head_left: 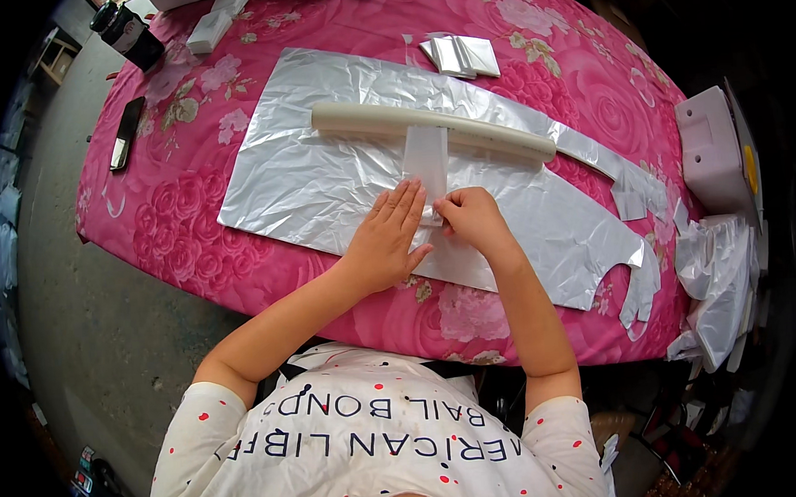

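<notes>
A large silvery plastic sheet (324, 176) lies spread on a table under a pink rose-patterned cloth (193, 231). A long pale tube (383, 120) rests across the sheet. A narrow translucent strip (427, 154) runs from the tube toward me. My left hand (387, 236) lies flat with fingers together, pressing the near end of the strip onto the sheet. My right hand (469, 217) pinches the strip's near edge beside the left fingertips.
Folded silvery pieces (461, 55) lie at the far side. A dark bottle (131, 34), a black phone (126, 131) and a white packet (209, 30) sit far left. A white machine (713, 146) and heaped plastic bags (715, 279) stand at the right edge.
</notes>
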Demonstrator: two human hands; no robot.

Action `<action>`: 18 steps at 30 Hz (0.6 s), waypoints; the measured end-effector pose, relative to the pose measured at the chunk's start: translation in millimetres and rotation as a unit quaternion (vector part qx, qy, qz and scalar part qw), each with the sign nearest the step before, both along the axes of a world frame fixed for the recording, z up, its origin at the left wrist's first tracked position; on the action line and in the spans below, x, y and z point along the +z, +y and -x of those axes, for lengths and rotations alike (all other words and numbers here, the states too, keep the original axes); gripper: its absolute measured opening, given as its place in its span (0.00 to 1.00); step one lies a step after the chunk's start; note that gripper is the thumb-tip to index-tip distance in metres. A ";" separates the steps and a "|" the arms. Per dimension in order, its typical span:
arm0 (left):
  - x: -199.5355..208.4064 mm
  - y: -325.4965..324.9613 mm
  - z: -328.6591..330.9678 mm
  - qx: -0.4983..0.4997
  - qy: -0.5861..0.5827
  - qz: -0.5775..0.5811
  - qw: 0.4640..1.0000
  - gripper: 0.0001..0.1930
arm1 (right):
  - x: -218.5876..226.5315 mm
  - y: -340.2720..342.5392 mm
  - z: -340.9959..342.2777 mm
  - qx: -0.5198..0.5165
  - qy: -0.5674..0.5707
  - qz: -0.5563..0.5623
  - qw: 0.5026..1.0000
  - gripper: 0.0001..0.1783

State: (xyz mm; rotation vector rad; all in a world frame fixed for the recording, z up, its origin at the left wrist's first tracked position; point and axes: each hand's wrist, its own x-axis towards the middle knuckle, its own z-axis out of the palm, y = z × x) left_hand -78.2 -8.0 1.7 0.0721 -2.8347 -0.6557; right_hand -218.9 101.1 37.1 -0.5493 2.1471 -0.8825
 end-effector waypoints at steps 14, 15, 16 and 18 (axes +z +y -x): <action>2.8 -10.0 12.5 0.008 0.038 0.011 0.999 0.32 | -15.9 10.6 10.7 0.255 0.450 0.197 0.833 0.24; 2.2 -11.9 14.3 0.000 0.041 0.029 0.999 0.31 | -15.1 9.6 13.9 0.272 0.428 0.198 0.839 0.23; 0.9 -13.7 15.9 -0.007 0.044 0.047 0.998 0.29 | -15.6 10.4 16.3 0.277 0.428 0.199 0.837 0.23; -0.8 -19.6 19.0 -0.025 0.054 0.083 0.995 0.26 | -18.5 10.6 19.8 0.288 0.427 0.203 0.833 0.24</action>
